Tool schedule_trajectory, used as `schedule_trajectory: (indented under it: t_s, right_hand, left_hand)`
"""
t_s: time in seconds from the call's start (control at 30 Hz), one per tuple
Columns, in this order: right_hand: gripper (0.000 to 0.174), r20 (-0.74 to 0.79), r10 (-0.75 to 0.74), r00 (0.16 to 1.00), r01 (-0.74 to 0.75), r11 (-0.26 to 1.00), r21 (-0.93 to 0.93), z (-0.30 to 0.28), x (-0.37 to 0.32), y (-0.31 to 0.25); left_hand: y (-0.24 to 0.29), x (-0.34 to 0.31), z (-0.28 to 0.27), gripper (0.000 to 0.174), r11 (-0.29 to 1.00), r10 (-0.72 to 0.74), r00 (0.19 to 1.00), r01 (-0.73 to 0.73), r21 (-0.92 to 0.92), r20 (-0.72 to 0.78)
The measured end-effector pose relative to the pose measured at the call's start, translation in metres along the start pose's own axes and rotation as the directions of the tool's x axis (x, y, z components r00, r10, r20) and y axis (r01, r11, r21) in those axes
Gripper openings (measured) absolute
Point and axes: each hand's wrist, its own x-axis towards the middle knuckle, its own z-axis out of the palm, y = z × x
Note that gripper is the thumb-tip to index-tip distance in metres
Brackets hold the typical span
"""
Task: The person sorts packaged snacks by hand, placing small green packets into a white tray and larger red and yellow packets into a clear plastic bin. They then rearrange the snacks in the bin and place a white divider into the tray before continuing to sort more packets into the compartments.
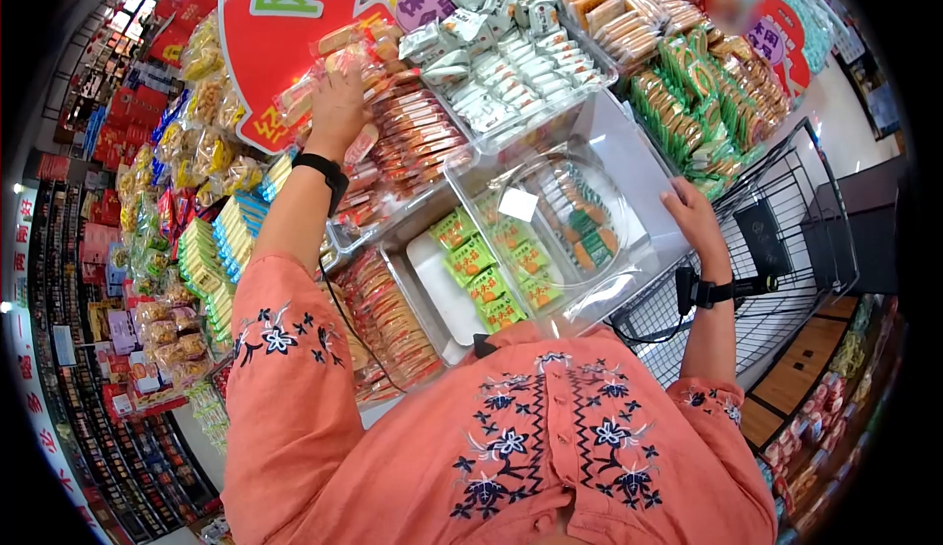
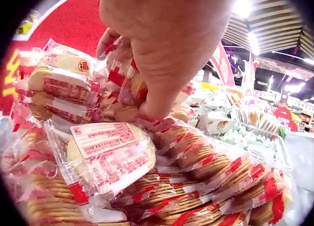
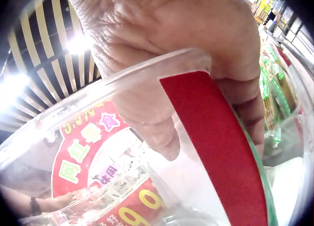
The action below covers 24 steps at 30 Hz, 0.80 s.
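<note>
My left hand (image 1: 339, 111) reaches into the red-and-clear wrapped round biscuits (image 1: 417, 128) at the back left. The left wrist view shows the thumb and fingers of that hand (image 2: 164, 44) round a wrapped biscuit packet (image 2: 120, 71), above rows of similar packs (image 2: 196, 152). A loose packet with a printed label (image 2: 113, 155) lies on top, nearer the camera. My right hand (image 1: 695, 221) grips the edge of a clear plastic lid (image 1: 614, 285); in the right wrist view the hand (image 3: 181, 54) wraps over its rim (image 3: 122, 79), beside a red strip (image 3: 211, 147).
Green packets (image 1: 481, 275) lie in a bin partly under the lid. White packets (image 1: 521, 83) fill a bin behind, with green-wrapped snacks (image 1: 702, 103) further right. A wire shopping cart (image 1: 776, 260) stands at the right, and bagged snacks (image 1: 206, 152) line the left.
</note>
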Motion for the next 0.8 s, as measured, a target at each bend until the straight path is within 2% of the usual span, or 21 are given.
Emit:
schedule_trajectory:
  t_s: [0.17, 0.27, 0.37, 0.47, 0.5, 0.57, 0.63, 0.67, 0.7, 0.77, 0.8]
  right_hand:
    - [0.029, -0.009, -0.068, 0.998, 0.068, 0.998, -0.017, 0.0, 0.001, 0.006]
    - [0.03, -0.03, -0.104, 0.994, 0.102, 0.993, -0.06, 0.002, 0.002, 0.008]
    - [0.031, -0.041, -0.101, 0.994, 0.096, 0.99, -0.107, 0.001, 0.001, 0.003]
    - [0.031, -0.029, -0.075, 0.997, 0.073, 0.996, -0.045, 0.001, 0.0, -0.003]
    - [0.03, -0.039, -0.091, 0.995, 0.09, 0.995, -0.034, 0.003, -0.001, -0.003]
    - [0.03, -0.014, -0.064, 0.998, 0.064, 0.997, -0.045, 0.003, -0.002, -0.005]
    - [0.031, -0.016, -0.08, 0.997, 0.08, 0.996, -0.039, 0.006, -0.003, -0.01]
    - [0.031, -0.012, -0.074, 0.997, 0.074, 0.996, -0.05, 0.006, -0.003, -0.011]
    - [0.031, -0.008, -0.068, 0.998, 0.068, 0.996, -0.061, 0.005, -0.004, -0.013]
    - [0.031, -0.009, -0.08, 0.997, 0.08, 0.994, -0.074, 0.005, -0.004, -0.013]
    - [0.031, -0.013, -0.098, 0.995, 0.096, 0.992, -0.075, 0.007, -0.004, -0.012]
  left_hand:
    - [-0.005, 0.004, -0.003, 0.068, 0.997, 0.012, 0.999, -0.009, -0.078, 0.033]
    - [-0.003, 0.004, -0.02, 0.064, 0.988, 0.016, 0.987, -0.04, -0.146, -0.163]
    - [0.011, 0.007, -0.057, 0.065, 0.966, -0.097, 0.989, 0.067, -0.249, -0.111]
    - [0.037, 0.01, -0.09, 0.066, 0.902, -0.069, 0.978, -0.023, -0.431, -0.195]
    - [0.058, 0.012, -0.115, 0.068, 0.777, -0.029, 0.98, -0.101, -0.621, -0.196]
    - [0.088, 0.017, -0.122, 0.068, 0.706, 0.188, 0.955, -0.294, -0.644, -0.23]
    - [0.133, 0.016, -0.127, 0.064, 0.497, 0.252, 0.967, -0.11, -0.861, 0.022]
    - [0.154, 0.017, -0.139, 0.067, 0.514, 0.367, 0.928, -0.148, -0.845, 0.061]
    - [0.174, 0.018, -0.141, 0.063, 0.468, 0.412, 0.903, -0.095, -0.879, 0.122]
    - [0.211, 0.021, -0.134, 0.06, 0.6, 0.458, 0.859, -0.109, -0.792, 0.229]
    - [0.226, 0.024, -0.126, 0.059, 0.613, 0.48, 0.838, -0.109, -0.783, 0.259]
